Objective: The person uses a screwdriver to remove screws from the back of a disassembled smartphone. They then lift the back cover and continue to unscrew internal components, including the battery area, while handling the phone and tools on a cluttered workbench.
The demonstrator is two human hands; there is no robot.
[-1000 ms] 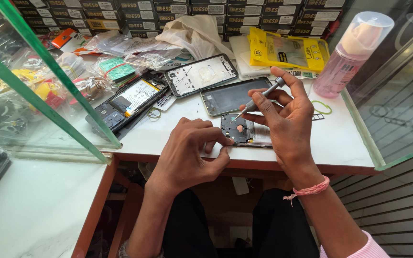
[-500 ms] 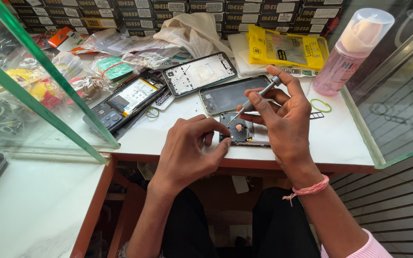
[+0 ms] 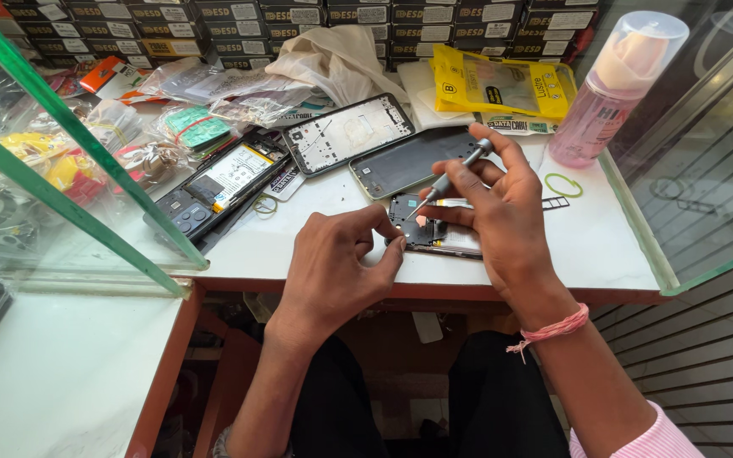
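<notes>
Right hand [image 3: 502, 216] grasping a screwdriver [image 3: 451, 176], tip on the opened phone [image 3: 426, 233], left hand [image 3: 337, 267] pinching the phone's near edge, pink spray bottle [image 3: 612, 93] far right of the phone

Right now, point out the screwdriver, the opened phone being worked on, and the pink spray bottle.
Screwdriver [image 3: 454, 174], head view, on its grey shaft.
Opened phone [image 3: 424, 233], head view, on its exposed dark inside.
Pink spray bottle [image 3: 597, 110], head view, on its pink body.
</notes>
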